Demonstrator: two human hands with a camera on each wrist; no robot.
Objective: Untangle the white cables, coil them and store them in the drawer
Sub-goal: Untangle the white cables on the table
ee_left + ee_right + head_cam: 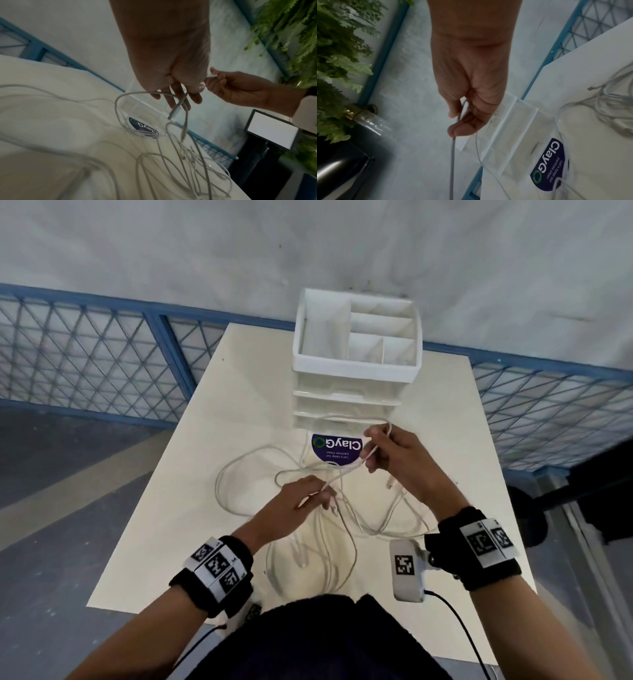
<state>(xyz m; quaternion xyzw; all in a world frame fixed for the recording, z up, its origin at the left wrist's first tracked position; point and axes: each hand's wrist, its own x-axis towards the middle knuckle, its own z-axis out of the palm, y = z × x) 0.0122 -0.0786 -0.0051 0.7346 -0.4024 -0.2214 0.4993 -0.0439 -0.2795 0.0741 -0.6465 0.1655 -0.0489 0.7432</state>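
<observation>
Tangled white cables [346, 518] lie in loops over the cream table [178, 508], also seen as white cables [171, 169]. My left hand [308, 498] pinches one cable strand above the tangle; in the left wrist view my left hand [178, 97] has a plug end [175, 113] hanging below its fingers. My right hand [380, 450], held higher and to the right, grips a cable looped through its curled fingers, which my right hand [462, 121] shows pinched at the thumb. The white drawer unit [356, 371] stands behind, its drawers pushed in.
A purple sticker [337, 449] lies on the table before the drawer unit. A clear plastic stand [513, 129] sits by it. Blue mesh railing [85, 354] runs behind the table. Plants [337, 54] and a dark cylinder [337, 162] stand off to the right.
</observation>
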